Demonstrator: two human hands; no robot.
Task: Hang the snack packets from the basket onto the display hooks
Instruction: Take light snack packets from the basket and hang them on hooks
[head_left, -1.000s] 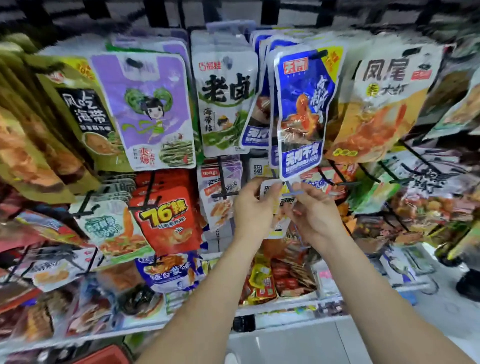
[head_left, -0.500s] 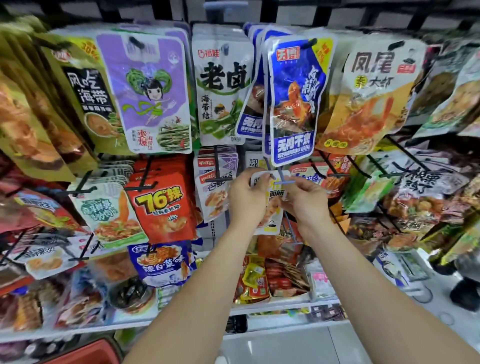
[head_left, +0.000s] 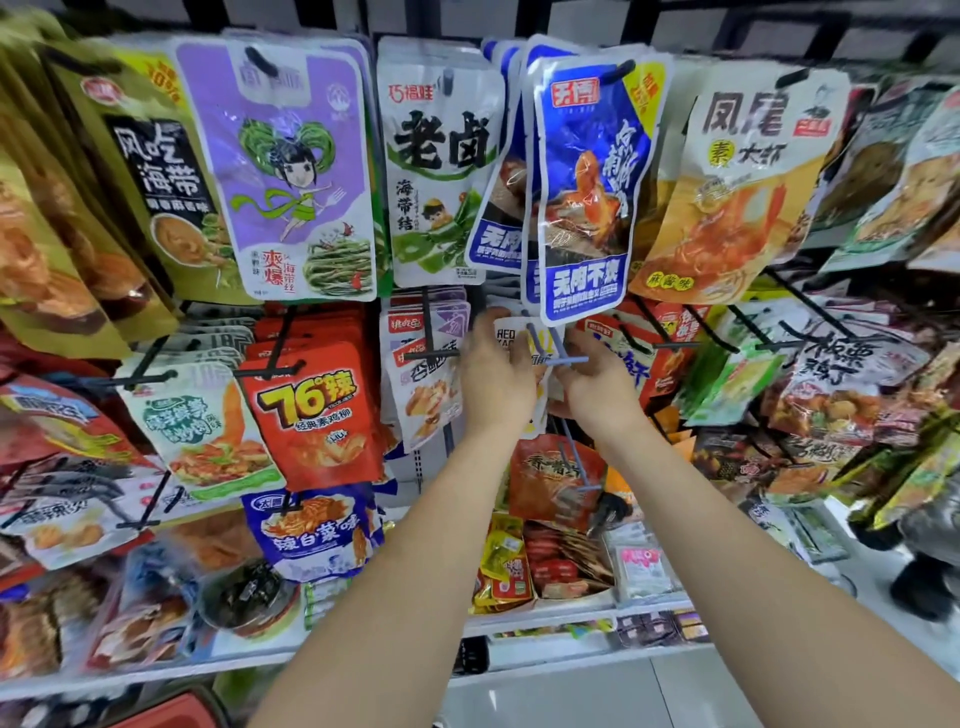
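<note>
You have two hands raised: one left hand (head_left: 496, 379), one right hand (head_left: 597, 387). Between them you hold one white packet (head_left: 511, 338) at one grey-blue hook (head_left: 558, 354). One red basket (head_left: 171, 712) shows below.

Bold lettering read "老卤" and "海带结" on a white-and-green packet (head_left: 441, 171) at twelve o'clock, "无肉不欢" on a blue packet (head_left: 587, 192) at one o'clock, and "凤尾", "素大虾" and "麻酱味" on a yellow packet (head_left: 737, 192) at two o'clock. At ten o'clock an olive packet (head_left: 161, 176) read "风吃海带", and just beside it at eleven o'clock a purple packet (head_left: 291, 176) carried "爽爆" and "海带丝". A red packet (head_left: 311, 410) at nine o'clock was marked "76°辣" above "经典素鸡柳", a lower blue packet (head_left: 311, 530) at eight o'clock showed "辣白菜", and the white packet (head_left: 506, 338) at centre bore "RED".
</note>
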